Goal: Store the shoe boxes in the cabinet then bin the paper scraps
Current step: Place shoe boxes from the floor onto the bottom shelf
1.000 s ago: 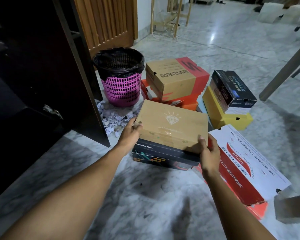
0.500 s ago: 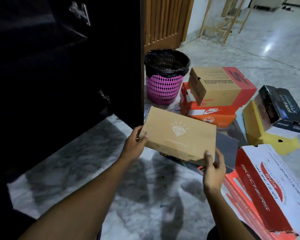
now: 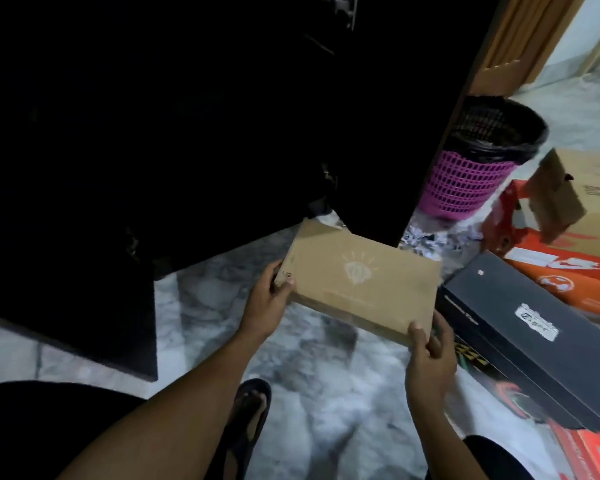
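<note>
While the brown shoe box (image 3: 361, 282) hangs in mid-air at the centre of the frame, tilted with its far left corner highest and just short of the dark cabinet (image 3: 136, 133), the first risk is a knock against the cabinet door (image 3: 395, 150), whose lower corner sits right over the box's far edge. The left hand (image 3: 267, 299) holds the left short end, thumb on the lid and fingers (image 3: 270, 271) clamped round the side; the right hand (image 3: 430, 362) pinches the near right corner the same way, thumb on top, fingers curled beneath. Both grips sit at the ends, so a bump on the door could probably lever the box loose or pop the lid. The cabinet's inside is black in this light and no shelf can be made out, so the box may be pushed blind, catching a shelf edge or landing crooked. Below, a sandalled foot (image 3: 250, 410) stands on the marble floor (image 3: 326, 393), and a dropped box would likely fall near it. At the right of the frame a black box (image 3: 534, 337) lies just beside the right hand, with orange boxes (image 3: 568, 282) beyond it; a careless swing of the elbow could shove them. The paper scraps (image 3: 430, 240) lie on the floor by the pink bin (image 3: 471, 181), upper right, and a step that way might scatter them.
</note>
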